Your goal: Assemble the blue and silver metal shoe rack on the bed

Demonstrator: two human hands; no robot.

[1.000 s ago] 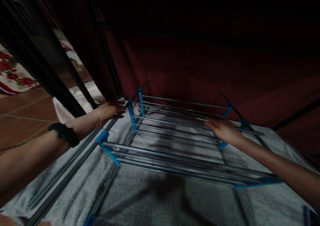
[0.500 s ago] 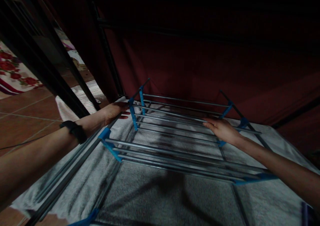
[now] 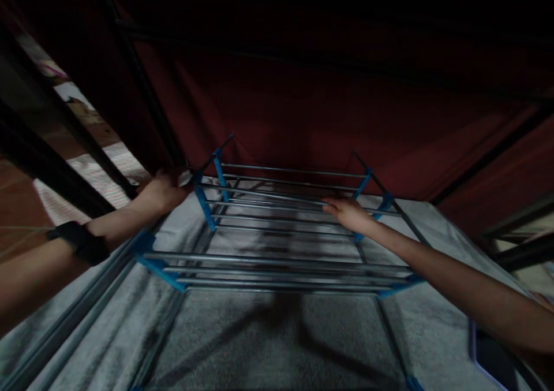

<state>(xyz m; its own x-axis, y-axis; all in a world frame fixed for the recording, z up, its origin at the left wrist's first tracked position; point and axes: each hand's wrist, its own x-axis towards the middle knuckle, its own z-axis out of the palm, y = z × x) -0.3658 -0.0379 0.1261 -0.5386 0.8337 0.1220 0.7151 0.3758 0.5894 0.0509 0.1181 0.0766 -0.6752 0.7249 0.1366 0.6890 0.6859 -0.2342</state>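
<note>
Both hands rest on a metal rack with blue plastic joints. Left hand, wrist banded in black, is curled over the rack's left side rail near the far corner; fingers wrap the tube, though blur hides how tightly. Right hand lies flat, palm down, fingers extended across the middle rungs toward the right side; whether it pinches a rung cannot be told.

Largest surround: a dark red fabric wall closes off the far side and upper field, standing just behind the rack's far rail, leaving little room there. Black frame poles slant along the left edge, close beside the left hand. A grey towel-like cloth lies under the rack, spreading past it at the near, left and right edges, with open cloth nearest the camera. Rack tiers run parallel, the near tier lower in view than the far one. A dark object with a pale rim sits at the lower right edge, apart from the rack.
</note>
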